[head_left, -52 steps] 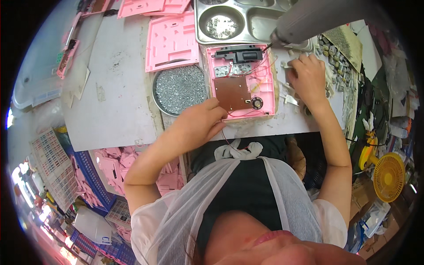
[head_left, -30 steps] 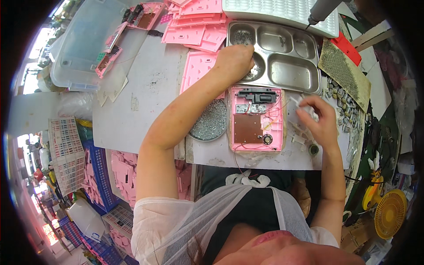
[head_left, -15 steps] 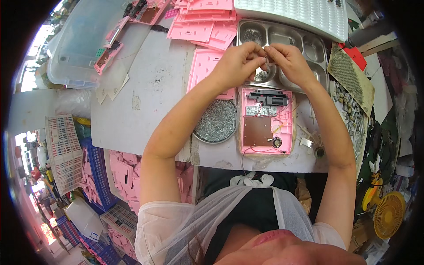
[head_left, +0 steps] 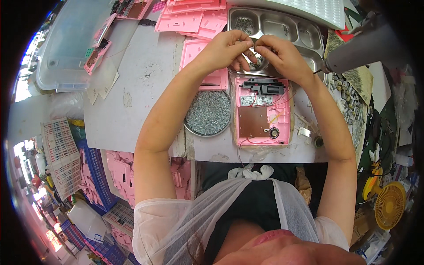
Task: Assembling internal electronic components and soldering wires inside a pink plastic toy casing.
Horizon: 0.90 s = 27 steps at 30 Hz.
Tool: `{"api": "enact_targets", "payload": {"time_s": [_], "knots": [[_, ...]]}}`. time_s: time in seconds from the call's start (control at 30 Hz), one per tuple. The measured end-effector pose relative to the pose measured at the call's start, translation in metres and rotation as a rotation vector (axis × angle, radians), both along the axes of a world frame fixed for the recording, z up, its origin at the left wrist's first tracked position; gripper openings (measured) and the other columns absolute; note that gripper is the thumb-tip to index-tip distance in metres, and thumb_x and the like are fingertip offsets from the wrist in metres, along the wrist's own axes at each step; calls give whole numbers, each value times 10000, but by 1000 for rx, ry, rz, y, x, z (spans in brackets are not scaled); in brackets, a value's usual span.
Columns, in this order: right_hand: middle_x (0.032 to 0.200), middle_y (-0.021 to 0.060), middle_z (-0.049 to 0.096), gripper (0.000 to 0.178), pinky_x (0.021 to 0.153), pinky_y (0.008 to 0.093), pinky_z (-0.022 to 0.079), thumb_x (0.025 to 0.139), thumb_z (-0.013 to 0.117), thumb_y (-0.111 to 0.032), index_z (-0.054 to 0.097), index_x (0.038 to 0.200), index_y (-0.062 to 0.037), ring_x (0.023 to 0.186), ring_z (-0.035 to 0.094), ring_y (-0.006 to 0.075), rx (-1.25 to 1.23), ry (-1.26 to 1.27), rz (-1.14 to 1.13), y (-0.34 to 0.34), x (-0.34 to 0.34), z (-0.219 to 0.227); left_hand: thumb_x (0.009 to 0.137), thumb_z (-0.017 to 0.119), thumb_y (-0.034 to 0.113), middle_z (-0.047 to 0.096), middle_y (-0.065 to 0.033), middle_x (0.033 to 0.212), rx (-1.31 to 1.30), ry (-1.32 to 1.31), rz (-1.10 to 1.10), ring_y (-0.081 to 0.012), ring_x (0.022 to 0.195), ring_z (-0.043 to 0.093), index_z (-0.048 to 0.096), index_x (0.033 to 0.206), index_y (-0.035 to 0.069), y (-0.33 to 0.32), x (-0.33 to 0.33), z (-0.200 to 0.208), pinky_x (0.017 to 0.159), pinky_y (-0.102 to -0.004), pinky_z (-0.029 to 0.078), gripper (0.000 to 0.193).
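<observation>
Head: left hand (head_left: 226, 49) over shiny compartmented metal tray (head_left: 276, 27).

Pink casings (head_left: 284, 120) and metal bits (head_left: 207, 112) suggest an assembly workshop

Outer garment (head_left: 212, 205): thin, white, see-through, open down the front, with a denser pale edging (head_left: 283, 207) on the right. Left sleeve (head_left: 157, 216) and right sleeve (head_left: 329, 232): white, loose, short. Dark top (head_left: 254, 201) beneath, greenish-black, plain. White cloth knot (head_left: 251, 172) at the garment's far end, bunched. Left hand (head_left: 228, 49) and right hand (head_left: 283, 56): bare, slender fingers.
</observation>
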State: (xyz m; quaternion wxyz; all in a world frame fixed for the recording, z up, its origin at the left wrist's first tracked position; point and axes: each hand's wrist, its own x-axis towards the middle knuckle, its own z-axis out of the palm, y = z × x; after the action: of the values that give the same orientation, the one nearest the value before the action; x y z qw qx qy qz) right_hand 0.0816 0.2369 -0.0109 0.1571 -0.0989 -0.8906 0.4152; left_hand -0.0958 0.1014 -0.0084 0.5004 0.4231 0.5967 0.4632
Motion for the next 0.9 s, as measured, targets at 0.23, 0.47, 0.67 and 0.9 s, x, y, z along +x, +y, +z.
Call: {"api": "enact_targets", "payload": {"time_s": [0.23, 0.47, 0.67, 0.9], "knots": [[857, 128, 638, 187, 687, 408, 494, 912, 676, -220, 661, 984, -49, 764, 630, 322, 242, 161, -140, 2, -5, -18, 967, 662, 150, 711, -41, 862, 47, 257, 62, -58, 612, 607, 626, 1187, 19, 5, -1, -9, 471, -227, 447, 259], [885, 111, 677, 207, 627, 334, 489, 895, 706, -191, 687, 1031, -37, 676, 610, 227, 109, 165, -202, -7, -3, -10, 924, 712, 139, 679, -2, 814, 258, 477, 145, -42, 643, 571, 692, 1147, 6, 1, 8, -3, 517, -212, 442, 261], [897, -2, 692, 198, 634, 220, 471, 916, 722, -141, 695, 1061, -9, 735, 569, 49, -345, 181, -194, -40, 17, 16, 940, 703, 125, 676, -28, 884, 210, -103, 197, -76, 732, 620, 680, 1129, 6, -23, 30, 17, 509, -216, 460, 225], [1104, 38, 706, 308, 687, 230, 501, 883, 733, -53, 683, 1185, -14, 804, 606, 68, -337, 95, -256, -75, 125, 49, 922, 709, 66, 707, -81, 990, 214, 44, 173, -86, 837, 687, 653, 1035, -16, -107, 83, 36, 597, -205, 514, 151]]}}
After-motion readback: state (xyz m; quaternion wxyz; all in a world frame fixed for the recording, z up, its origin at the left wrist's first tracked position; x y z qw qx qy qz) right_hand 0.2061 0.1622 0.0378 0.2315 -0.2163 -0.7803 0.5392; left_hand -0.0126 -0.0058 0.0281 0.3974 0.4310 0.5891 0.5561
